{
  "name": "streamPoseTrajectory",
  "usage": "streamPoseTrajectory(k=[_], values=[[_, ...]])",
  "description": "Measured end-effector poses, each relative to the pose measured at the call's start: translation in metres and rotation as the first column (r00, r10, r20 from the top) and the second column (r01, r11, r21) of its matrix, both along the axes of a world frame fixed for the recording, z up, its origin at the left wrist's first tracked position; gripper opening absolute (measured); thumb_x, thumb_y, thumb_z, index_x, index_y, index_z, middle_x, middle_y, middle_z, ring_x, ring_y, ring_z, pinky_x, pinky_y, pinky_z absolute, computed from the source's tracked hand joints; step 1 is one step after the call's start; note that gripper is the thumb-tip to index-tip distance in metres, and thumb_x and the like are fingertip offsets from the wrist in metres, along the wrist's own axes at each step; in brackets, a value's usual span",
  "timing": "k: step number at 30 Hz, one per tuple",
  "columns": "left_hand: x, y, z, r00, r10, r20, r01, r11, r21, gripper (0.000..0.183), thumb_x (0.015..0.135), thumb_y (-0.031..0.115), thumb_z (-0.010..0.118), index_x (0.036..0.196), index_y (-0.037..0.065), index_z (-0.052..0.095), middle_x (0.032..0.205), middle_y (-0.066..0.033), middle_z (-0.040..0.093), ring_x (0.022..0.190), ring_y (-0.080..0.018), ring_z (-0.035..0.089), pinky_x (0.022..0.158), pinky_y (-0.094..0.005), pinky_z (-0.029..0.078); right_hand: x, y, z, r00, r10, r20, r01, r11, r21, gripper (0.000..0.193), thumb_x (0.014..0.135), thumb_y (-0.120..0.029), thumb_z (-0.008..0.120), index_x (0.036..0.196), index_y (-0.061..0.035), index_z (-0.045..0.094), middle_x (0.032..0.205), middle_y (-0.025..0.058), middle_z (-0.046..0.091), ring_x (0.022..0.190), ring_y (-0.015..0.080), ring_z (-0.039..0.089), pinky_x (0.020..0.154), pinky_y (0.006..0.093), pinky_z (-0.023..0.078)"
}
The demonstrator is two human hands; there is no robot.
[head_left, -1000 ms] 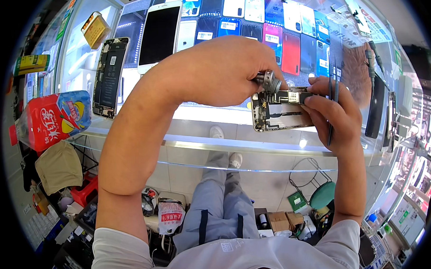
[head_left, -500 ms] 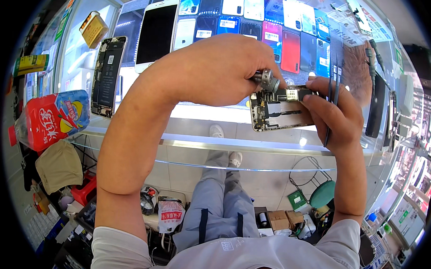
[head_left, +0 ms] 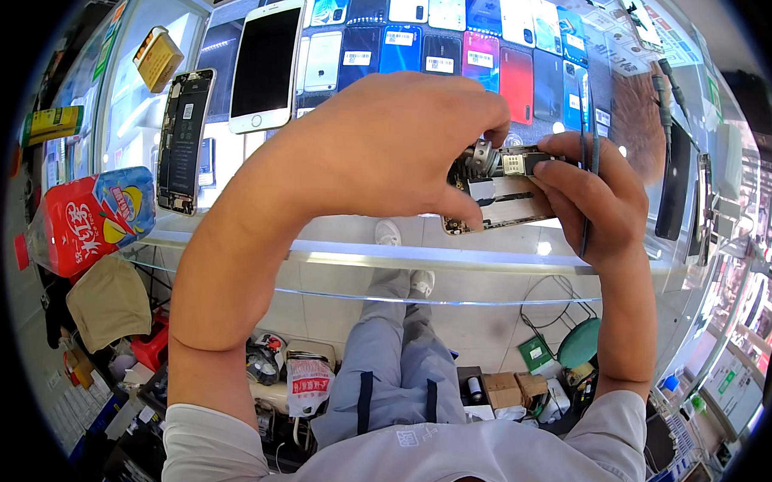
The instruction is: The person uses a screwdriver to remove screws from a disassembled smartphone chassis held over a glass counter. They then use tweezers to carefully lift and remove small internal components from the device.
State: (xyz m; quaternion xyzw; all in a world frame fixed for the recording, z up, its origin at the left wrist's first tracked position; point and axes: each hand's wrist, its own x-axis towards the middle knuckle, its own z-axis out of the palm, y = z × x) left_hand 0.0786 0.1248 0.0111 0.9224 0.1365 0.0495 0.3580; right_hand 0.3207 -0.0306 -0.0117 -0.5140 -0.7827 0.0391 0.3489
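Observation:
An opened phone body [head_left: 516, 211], its circuit board bared, is held tilted above the glass counter. My right hand [head_left: 604, 193] pinches its right end between thumb and fingers; dark tweezers [head_left: 585, 205] are also tucked between those fingers. My left hand [head_left: 406, 148] arches over the phone's left end. A short grey metal cylinder with small holes [head_left: 484, 158] shows within its curled fingers, right beside the board, and most of that tool is hidden by the hand. The left thumb reaches down over the phone's lower left corner.
Left on the counter are a white-fronted phone [head_left: 264, 67], another opened phone with its battery showing [head_left: 184, 140], a yellow carton [head_left: 158, 60] and a red-labelled bottle [head_left: 98, 218]. Several phones [head_left: 516, 86] lie beneath the glass. A black bar [head_left: 674, 183] and cables [head_left: 663, 102] are at the right.
My left hand has tilted and opened somewhat, its thumb now stretched onto the phone's lower left corner. The metal cylinder has dropped slightly. My right hand keeps its grip.

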Motion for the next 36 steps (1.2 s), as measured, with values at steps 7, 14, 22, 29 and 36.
streamPoseTrajectory(k=[7,14,22,29,36], values=[[0.006,-0.005,0.006,0.993,0.021,-0.113,-0.013,0.998,0.069,0.064,0.077,0.034,0.097,0.126,0.009,0.063,0.116,-0.0107,0.07,0.105,-0.0384,0.07,0.088,-0.0491,0.055,-0.001,0.0,0.001,0.999,0.018,-0.038,-0.018,1.0,0.009,0.035,0.073,0.002,0.086,0.105,-0.0067,0.077,0.105,0.0142,0.076,0.086,0.0304,0.075,0.069,0.0371,0.059],[0.006,-0.016,0.01,0.989,0.074,-0.13,-0.061,0.993,0.098,0.069,0.08,0.036,0.096,0.136,0.009,0.064,0.119,-0.014,0.072,0.108,-0.0386,0.072,0.092,-0.0493,0.058,0.0,-0.007,0.003,0.995,-0.007,-0.098,-0.003,0.995,-0.099,0.025,0.084,0.005,0.085,0.106,-0.0045,0.077,0.112,0.016,0.075,0.09,0.0298,0.077,0.076,0.0368,0.063],[0.005,0.009,0.004,0.997,0.072,0.026,-0.065,0.979,-0.194,0.048,0.092,0.035,0.09,0.129,0.009,0.075,0.097,-0.011,0.073,0.078,-0.0228,0.068,0.069,-0.0376,0.053,0.007,-0.005,0.005,0.983,-0.002,-0.183,-0.012,0.997,-0.073,0.022,0.088,0.008,0.079,0.106,-0.0028,0.074,0.111,0.0197,0.075,0.097,0.0314,0.079,0.079,0.0369,0.063],[0.0,0.007,0.009,0.961,0.159,0.224,-0.105,0.966,-0.236,0.038,0.092,0.031,0.091,0.121,0.008,0.083,0.108,-0.01,0.082,0.094,-0.0188,0.074,0.074,-0.0311,0.057,0.024,-0.004,0.007,0.919,-0.096,-0.383,0.079,0.995,-0.061,0.02,0.09,0.007,0.079,0.106,-0.0018,0.071,0.1,0.018,0.074,0.091,0.0307,0.075,0.08,0.0368,0.057],[0.012,-0.014,0.009,0.933,0.24,0.267,-0.204,0.966,-0.155,0.021,0.089,0.015,0.092,0.108,0.009,0.085,0.09,-0.0102,0.08,0.077,-0.0278,0.075,0.069,-0.0357,0.057,0.02,-0.015,0.007,0.845,-0.2,-0.496,0.128,0.976,-0.177,0.016,0.095,0.0,0.083,0.107,-0.0013,0.073,0.095,0.0126,0.075,0.087,0.0201,0.073,0.077,0.0316,0.055]])
